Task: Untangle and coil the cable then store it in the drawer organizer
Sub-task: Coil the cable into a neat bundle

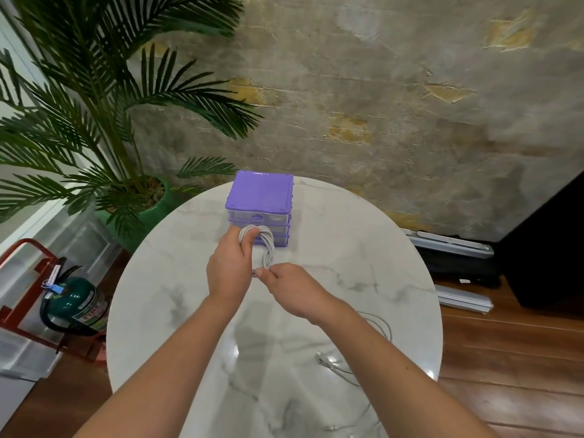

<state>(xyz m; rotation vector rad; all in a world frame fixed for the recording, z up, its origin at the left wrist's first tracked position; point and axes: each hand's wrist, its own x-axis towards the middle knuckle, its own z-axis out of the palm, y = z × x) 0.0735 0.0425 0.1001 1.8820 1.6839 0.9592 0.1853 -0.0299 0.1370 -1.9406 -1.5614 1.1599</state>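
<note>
A white cable (268, 248) is wound into a small coil that I hold above the round marble table (164, 295). My left hand (229, 267) grips the upper part of the coil, fingers curled through the loops. Just below it, my right hand (292, 290) pinches the cable's loose end at the bottom of the coil. Behind the coil stands the purple drawer organizer (260, 197) with clear drawers, all of them closed as far as I can see; the coil hides part of its lower front.
Other white cables (377, 330) lie loose on the table at the near right, one with a plug end (320, 358). A potted palm (94, 121) and a green fire extinguisher (79, 306) in a red stand sit left of the table. Dark cases lie on the floor at right.
</note>
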